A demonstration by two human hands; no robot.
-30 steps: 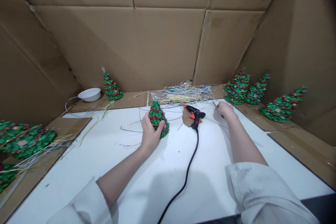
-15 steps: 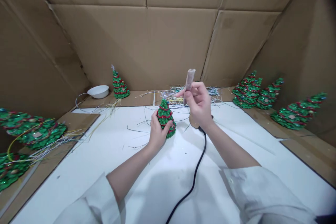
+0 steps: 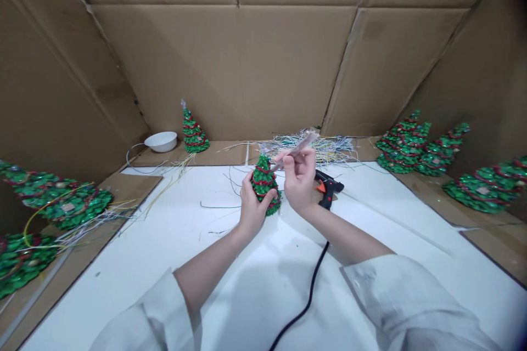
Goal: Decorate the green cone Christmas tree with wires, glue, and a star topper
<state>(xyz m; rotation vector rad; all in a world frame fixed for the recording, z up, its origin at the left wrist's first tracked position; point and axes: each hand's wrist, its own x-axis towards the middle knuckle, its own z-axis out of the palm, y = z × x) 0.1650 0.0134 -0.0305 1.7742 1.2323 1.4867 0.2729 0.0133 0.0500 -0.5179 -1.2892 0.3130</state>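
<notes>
My left hand (image 3: 250,207) grips a small green Christmas tree (image 3: 264,180) with red garland, which stands on the white table (image 3: 173,263). My right hand (image 3: 300,180) holds a thin pale stick (image 3: 297,149) tilted toward the tree's top; whether its lower end touches the tree I cannot tell. A black and orange glue gun (image 3: 327,189) lies just right of my right hand, its black cord (image 3: 307,296) trailing toward me.
A pile of thin coloured strips (image 3: 329,145) lies at the back. Finished trees stand at the right (image 3: 403,140), lie at the left (image 3: 57,203), and one stands beside a white bowl (image 3: 161,141). Cardboard walls enclose the table.
My right hand picked up the stick from the right side, raised it, then lowered and tilted it toward the tree's top. The left hand stayed on the tree.
</notes>
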